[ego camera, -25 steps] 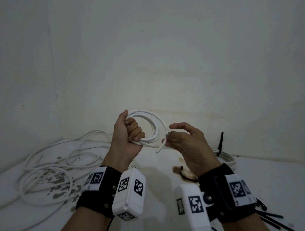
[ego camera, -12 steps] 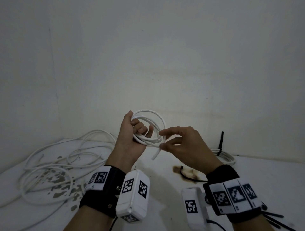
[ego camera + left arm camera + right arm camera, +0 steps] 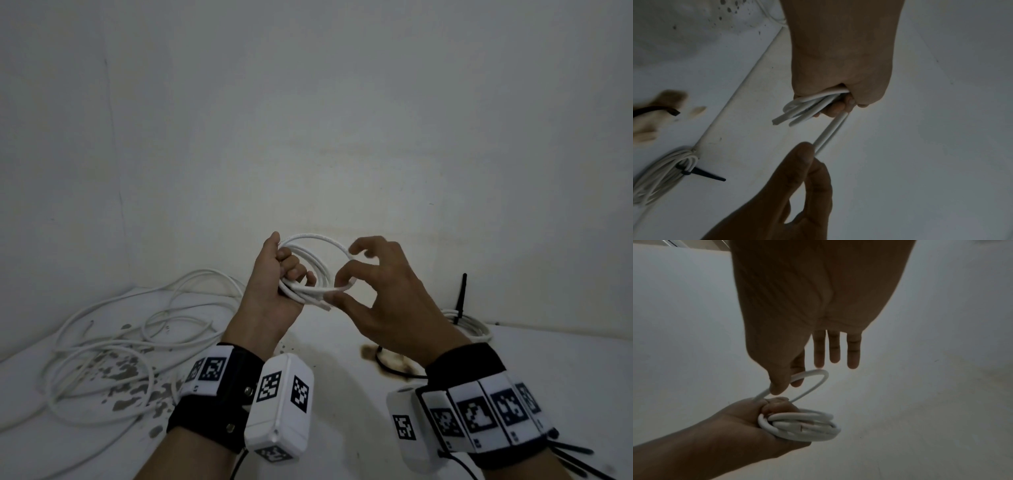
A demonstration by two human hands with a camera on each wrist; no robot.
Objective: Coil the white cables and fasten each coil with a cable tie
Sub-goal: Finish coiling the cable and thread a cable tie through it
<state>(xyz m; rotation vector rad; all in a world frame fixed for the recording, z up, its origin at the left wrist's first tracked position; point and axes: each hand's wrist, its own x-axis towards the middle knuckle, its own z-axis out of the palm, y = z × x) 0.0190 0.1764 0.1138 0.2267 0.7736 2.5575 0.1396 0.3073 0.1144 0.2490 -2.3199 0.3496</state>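
Observation:
My left hand (image 3: 291, 274) is raised above the table and grips a small coil of white cable (image 3: 318, 260), fingers curled round its left side. The cable's cut end pokes out below the fist (image 3: 777, 121). My right hand (image 3: 342, 289) is at the coil's right side. Its thumb and forefinger pinch one loop of the cable (image 3: 809, 374), and its other three fingers (image 3: 834, 350) stick out straight. The right wrist view shows the bundled coil (image 3: 801, 423) in the left fist.
Loose white cables (image 3: 120, 342) sprawl over the stained table at the left. A finished coil with a black tie (image 3: 466, 325) lies by the wall at the right. One black tie (image 3: 387, 366) lies mid-table, and several more ties (image 3: 575, 462) lie at the bottom right.
My right hand has turned over and risen onto the coil's right side, now pinching a loop. The dangling end has drawn in closer to the coil. The left hand keeps its grip.

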